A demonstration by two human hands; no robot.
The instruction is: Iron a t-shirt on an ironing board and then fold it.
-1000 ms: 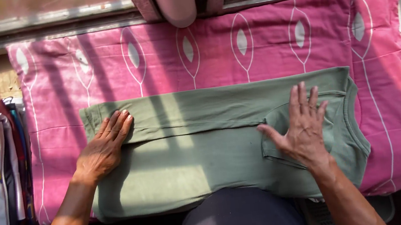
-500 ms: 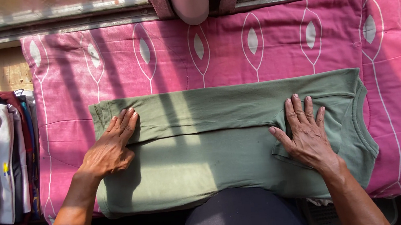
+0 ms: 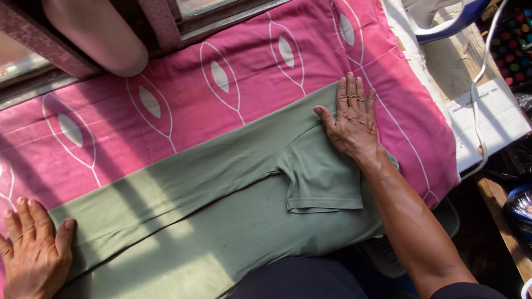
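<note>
Both palms spread flat, the left hand (image 3: 33, 250) and right hand (image 3: 354, 120) pin opposite ends of a folded olive-green cotton T-shirt (image 3: 221, 220) on the pink patterned padded surface (image 3: 206, 77), whose near half overhangs and could slide off.

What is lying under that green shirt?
The green shirt lies on a pink patterned cloth that shows all around it. The left hand and right hand press flat on the shirt. What the cloth covers is hidden.
</note>
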